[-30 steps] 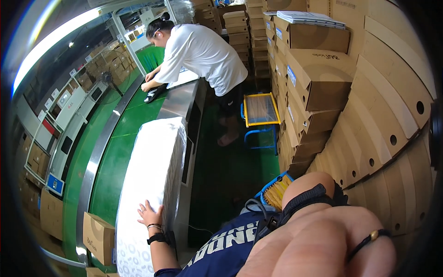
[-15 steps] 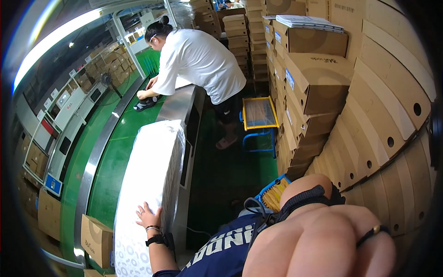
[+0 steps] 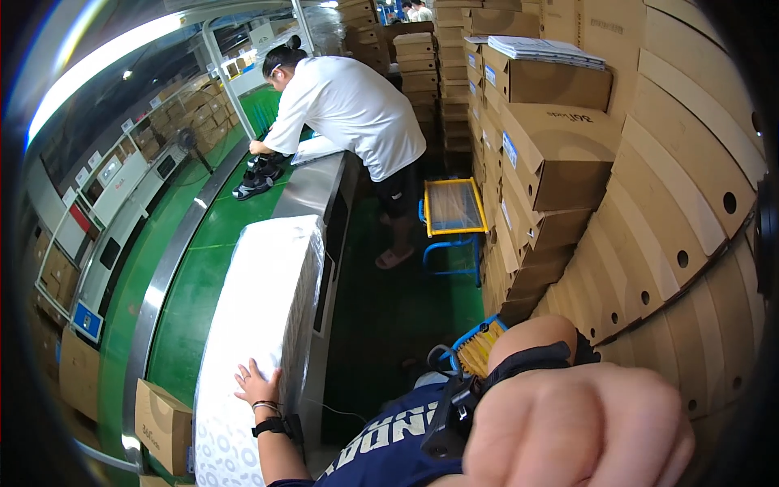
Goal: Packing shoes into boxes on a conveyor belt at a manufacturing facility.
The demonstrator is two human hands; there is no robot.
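1. At the far left, a row of white and grey machines (image 3: 122, 203) is running beside the green conveyor belt (image 3: 191, 300), which is curving away toward the top of the view.
2. Low at the left, an open brown cardboard box (image 3: 162, 424) is sitting against the belt's metal rim.
3. The left hand (image 3: 258, 383) is lying flat with its fingers spread, palm pressing down on the near end of a long white stack wrapped in clear film (image 3: 264, 325). The wrist is wearing a bracelet and a black strap.
4. That white wrapped stack is resting lengthwise between the green belt and a steel counter (image 3: 316, 191), reaching from the lower edge of the view toward the middle.
5. Farther up, a person in a white shirt (image 3: 349, 109) is bending over the steel counter, both hands reaching to a pair of black shoes (image 3: 256, 178) lying on the belt.
6. Behind that person, a yellow-topped cart with a blue frame (image 3: 452, 213) is standing on the green floor.
7. The right hand (image 3: 580, 434) is looming very near the camera at the lower right, blurred, showing its back with the fingers curled in; whether it is gripping anything cannot be told. A black band is circling the forearm behind it.
8. Along the right, tall stacks of brown cardboard boxes (image 3: 560, 146) are filling the view, some with round holes in their sides.
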